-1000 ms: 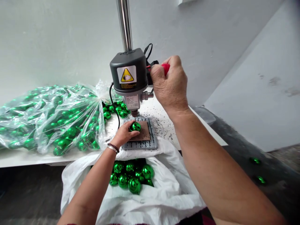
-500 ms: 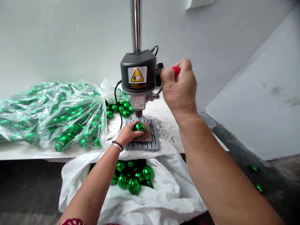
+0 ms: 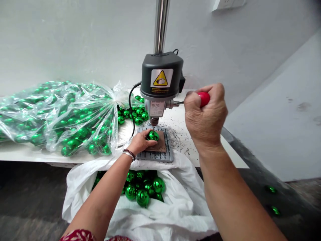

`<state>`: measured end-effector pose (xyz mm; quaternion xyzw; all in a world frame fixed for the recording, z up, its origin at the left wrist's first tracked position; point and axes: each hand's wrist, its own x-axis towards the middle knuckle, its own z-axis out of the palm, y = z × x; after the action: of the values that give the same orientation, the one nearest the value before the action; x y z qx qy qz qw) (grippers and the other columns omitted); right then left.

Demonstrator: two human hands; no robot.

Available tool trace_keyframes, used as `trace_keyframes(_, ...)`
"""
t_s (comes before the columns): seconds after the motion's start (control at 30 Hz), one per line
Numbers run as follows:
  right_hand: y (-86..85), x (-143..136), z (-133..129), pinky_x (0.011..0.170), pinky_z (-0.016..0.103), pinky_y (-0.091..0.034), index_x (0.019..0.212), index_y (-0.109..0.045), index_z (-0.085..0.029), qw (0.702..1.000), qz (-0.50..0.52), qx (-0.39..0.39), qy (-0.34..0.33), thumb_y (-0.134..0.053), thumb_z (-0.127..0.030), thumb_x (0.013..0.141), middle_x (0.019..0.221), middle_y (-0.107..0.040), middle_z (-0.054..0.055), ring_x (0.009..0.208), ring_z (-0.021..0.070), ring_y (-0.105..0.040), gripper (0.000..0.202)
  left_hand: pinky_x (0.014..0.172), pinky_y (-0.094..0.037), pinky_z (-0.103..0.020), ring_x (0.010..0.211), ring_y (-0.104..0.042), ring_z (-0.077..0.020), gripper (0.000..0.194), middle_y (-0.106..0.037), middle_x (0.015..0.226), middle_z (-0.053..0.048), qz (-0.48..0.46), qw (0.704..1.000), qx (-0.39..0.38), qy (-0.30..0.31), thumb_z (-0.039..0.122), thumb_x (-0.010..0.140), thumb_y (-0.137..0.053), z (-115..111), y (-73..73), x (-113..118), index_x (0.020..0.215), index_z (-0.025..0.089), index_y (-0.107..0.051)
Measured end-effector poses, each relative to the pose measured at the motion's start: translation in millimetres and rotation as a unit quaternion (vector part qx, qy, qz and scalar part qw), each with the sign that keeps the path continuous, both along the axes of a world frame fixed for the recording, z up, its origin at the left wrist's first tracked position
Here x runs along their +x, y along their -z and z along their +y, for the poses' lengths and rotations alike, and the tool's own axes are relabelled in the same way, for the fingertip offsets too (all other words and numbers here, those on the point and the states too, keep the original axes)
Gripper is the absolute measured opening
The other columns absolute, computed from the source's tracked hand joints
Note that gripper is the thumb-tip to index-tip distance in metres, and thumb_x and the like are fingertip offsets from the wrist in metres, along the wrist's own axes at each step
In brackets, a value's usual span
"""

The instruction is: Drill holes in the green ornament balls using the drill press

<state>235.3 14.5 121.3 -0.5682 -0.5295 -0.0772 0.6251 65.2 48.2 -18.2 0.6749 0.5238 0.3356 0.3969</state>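
My left hand [image 3: 141, 142] pinches a shiny green bauble [image 3: 153, 135] on a brown board [image 3: 161, 144], which lies on the grey base plate [image 3: 168, 156] of a drill press [image 3: 162, 82]. Right above the bauble is the machine's chuck [image 3: 153, 122] with a thin bit; whether the bit touches it I cannot tell. Around the red knob [image 3: 204, 99] of the press's feed lever my right hand [image 3: 205, 117] is closed.
A tied clear bag [image 3: 50, 117] of green baubles lies on the white table [image 3: 235, 160] at left. Loose baubles [image 3: 137, 115] sit behind the press. A white sack [image 3: 180, 201] in front holds more. Dark shavings litter the table; two baubles [image 3: 275, 210] lie on the floor.
My right hand has swung the feed lever down and toward me. My left hand still holds the bauble under the bit. The whole view has shifted slightly.
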Motion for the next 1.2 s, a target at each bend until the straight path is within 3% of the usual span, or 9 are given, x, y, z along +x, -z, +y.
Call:
trace_keyframes(0.37,17.5,-7.3,-11.9,0.062,0.023,-0.041,0.083,-0.049,-0.020,0.999,0.011,0.029,0.035,-0.046,-0.038,0.084,0.073,-0.054,-0.001,0.062,0.0071,-0.047,0.019,0.091,-0.051,-0.035,0.095,-0.066,-0.0237,0.054,-0.074,0.102,-0.004,0.101,0.994,0.016,0.025,0.035,0.073,-0.076,-1.6,-1.9,-0.3,0.124,0.022,-0.067)
trace_keyframes(0.63,33.9,-12.6,-16.1,0.062,0.023,-0.042,0.084,-0.051,-0.018,0.997,0.043,0.041,0.043,-0.048,-0.042,0.083,0.073,-0.057,0.001,0.063,0.0084,-0.051,0.024,0.096,-0.050,-0.037,0.103,-0.067,-0.0262,0.061,-0.074,0.112,-0.006,0.102,0.995,0.007,0.012,0.035,0.074,-0.077,-3.9,-2.6,1.0,0.132,0.021,-0.064)
trace_keyframes(0.87,48.5,-11.8,-15.7,0.061,0.022,-0.043,0.084,-0.053,-0.017,0.996,0.052,0.062,0.025,-0.052,-0.043,0.084,0.073,-0.058,0.001,0.063,0.0084,-0.052,0.025,0.092,-0.052,-0.034,0.098,-0.068,-0.0249,0.051,-0.075,0.106,-0.004,0.099,0.995,0.014,0.015,0.036,0.072,-0.077,-4.6,-5.3,1.8,0.121,0.023,-0.070)
trace_keyframes(1.07,66.0,-12.8,-21.1,0.062,0.022,-0.043,0.084,-0.053,-0.016,0.996,0.065,0.053,0.013,-0.052,-0.042,0.082,0.072,-0.057,0.002,0.063,0.0091,-0.051,0.026,0.090,-0.051,-0.034,0.100,-0.067,-0.0260,0.055,-0.074,0.108,-0.005,0.115,0.993,0.011,0.012,0.036,0.073,-0.077,-4.1,-5.6,-0.2,0.125,0.023,-0.067)
trace_keyframes(1.13,64.6,-12.5,-21.2,0.062,0.023,-0.042,0.083,-0.052,-0.016,0.996,0.068,0.049,0.011,-0.051,-0.042,0.081,0.072,-0.056,0.002,0.064,0.0094,-0.051,0.025,0.090,-0.051,-0.034,0.101,-0.067,-0.0259,0.055,-0.074,0.108,-0.006,0.118,0.993,0.005,0.015,0.035,0.073,-0.077,-4.2,-6.5,0.5,0.125,0.022,-0.066)
trace_keyframes(1.2,51.0,-11.6,-17.4,0.064,0.024,-0.043,0.083,-0.050,-0.017,0.996,0.069,0.049,0.014,-0.048,-0.043,0.081,0.073,-0.056,0.002,0.066,0.0101,-0.050,0.026,0.090,-0.051,-0.034,0.100,-0.067,-0.0253,0.055,-0.074,0.108,-0.006,0.123,0.992,0.005,0.012,0.035,0.073,-0.077,-4.8,-7.5,3.1,0.124,0.021,-0.066)
